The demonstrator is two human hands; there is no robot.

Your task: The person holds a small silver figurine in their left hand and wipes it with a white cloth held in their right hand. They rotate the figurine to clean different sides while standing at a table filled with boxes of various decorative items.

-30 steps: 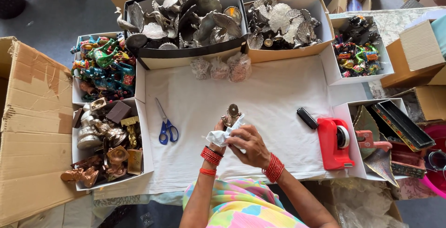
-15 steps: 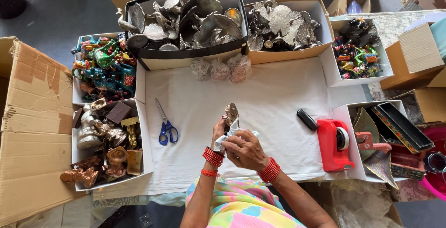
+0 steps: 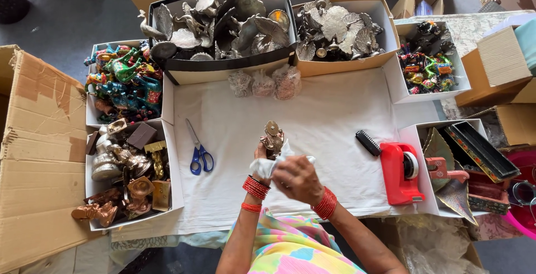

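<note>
Brass-toned figurine (image 3: 273, 138) stands upright over the white cloth (image 3: 335, 129), long axis pointing away from the body — left hand (image 3: 261, 157) grips its base from below, fingers closed around it. Right hand (image 3: 298, 178) sits just beside and nearer the body, fingers curled on a white wrapping paper (image 3: 268, 166) touching the figurine. Blue scissors (image 3: 198, 152) lie left, red tape dispenser (image 3: 400, 172) right — both well apart, nothing in the way.

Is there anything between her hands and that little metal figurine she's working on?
Only a white cloth. The left hand holds the figurine upright, and the right hand grips the cloth against its lower part.
</note>
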